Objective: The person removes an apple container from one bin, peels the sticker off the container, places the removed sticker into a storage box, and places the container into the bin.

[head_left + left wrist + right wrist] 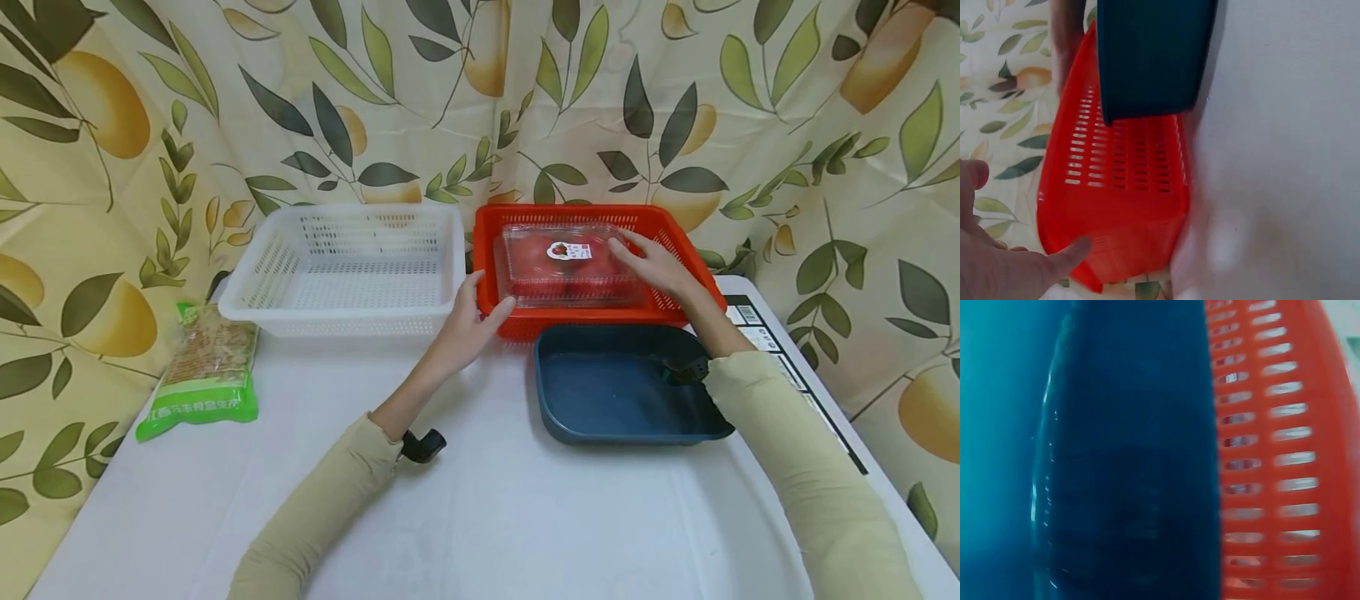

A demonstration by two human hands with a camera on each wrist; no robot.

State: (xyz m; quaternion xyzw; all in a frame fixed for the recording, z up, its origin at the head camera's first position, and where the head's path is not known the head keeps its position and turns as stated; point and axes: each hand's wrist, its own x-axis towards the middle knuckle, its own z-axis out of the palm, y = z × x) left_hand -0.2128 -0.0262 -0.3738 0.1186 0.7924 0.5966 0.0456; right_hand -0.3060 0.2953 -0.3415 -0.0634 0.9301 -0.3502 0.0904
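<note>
A red plastic basket (pixel 585 318) with slotted sides stands at the back of the table. In it lies a clear plastic box (pixel 566 262) of round red fruit, with a white label on its lid. My left hand (pixel 467 329) is at the basket's left front corner, thumb and fingers spread apart; the left wrist view shows the thumb (pixel 1071 257) by the rim. With the fingers extended, my right hand (pixel 660 267) reaches over the basket's right side to the right end of the box. In the right wrist view, that hand is out of sight.
A dark blue basin (pixel 622 400) sits in front of the red basket, beneath the right forearm. To the left stands a white slotted basket (pixel 345 321). A green-and-clear food bag (pixel 206 367) lies at the table's left edge. A patterned curtain (pixel 420 108) hangs behind.
</note>
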